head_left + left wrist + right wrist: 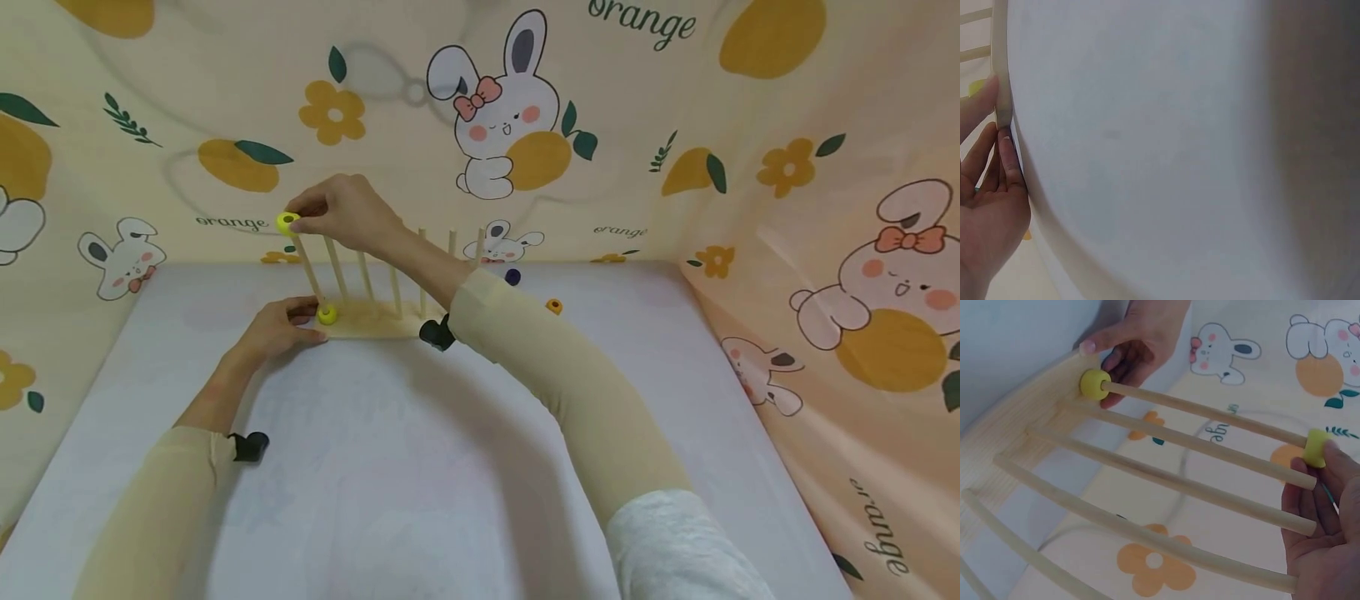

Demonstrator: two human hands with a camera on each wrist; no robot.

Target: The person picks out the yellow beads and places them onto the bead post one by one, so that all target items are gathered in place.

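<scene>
A wooden peg rack (367, 327), a flat base with a row of upright pegs, stands near the back of the table. My left hand (272, 332) grips the left end of its base, thumb at the front edge and fingers behind. Between thumb and fingers my right hand (348, 215) pinches a yellow bead (1315, 448) at the tip of the leftmost peg (1204, 412). Around the foot of that same peg sits another yellow bead (327, 314). In the left wrist view only part of the base (1001, 75) shows beside the left hand.
Right of the rack lie a dark blue bead (513, 277) and an orange bead (554, 307) on the white table (390, 483). A printed cloth (645, 100) hangs behind and at the sides. The right forearm hides part of the rack.
</scene>
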